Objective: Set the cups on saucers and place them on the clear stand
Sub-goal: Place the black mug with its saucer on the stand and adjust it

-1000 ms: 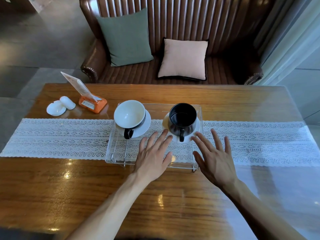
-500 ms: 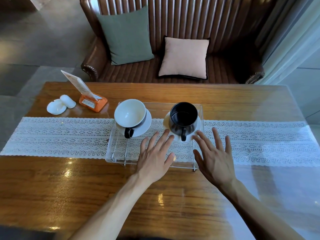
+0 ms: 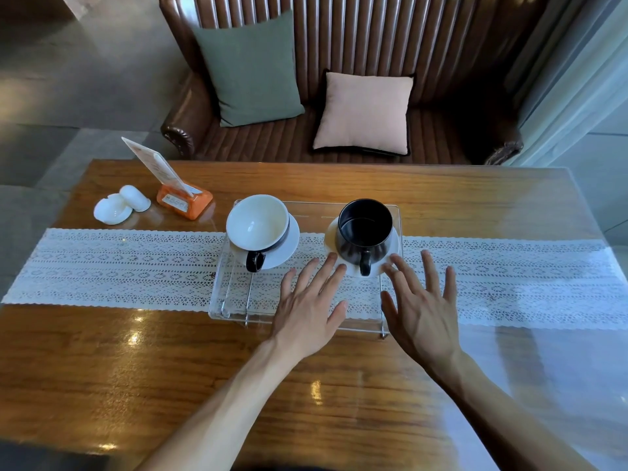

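A clear stand (image 3: pixel 306 319) sits on the lace runner at the table's middle. On its left stands a white-lined cup (image 3: pixel 257 222) with a dark handle, resting on a white saucer (image 3: pixel 289 246). On its right a black cup (image 3: pixel 364 229) rests on another white saucer (image 3: pixel 390 253). My left hand (image 3: pixel 309 307) lies flat over the stand, fingers spread, fingertips at the near left rim of the black cup's saucer. My right hand (image 3: pixel 421 307) is spread too, its fingertips at that saucer's near right rim. Neither hand holds anything.
A white lace runner (image 3: pixel 119 266) crosses the wooden table (image 3: pixel 170 368). At the back left are a white ceramic piece (image 3: pixel 119 205) and an orange card holder (image 3: pixel 183 198). Behind the table is a brown sofa (image 3: pixel 441 62) with green and pink cushions.
Both hands have crept slightly forward toward the black cup's saucer. The cups and stand have not moved.
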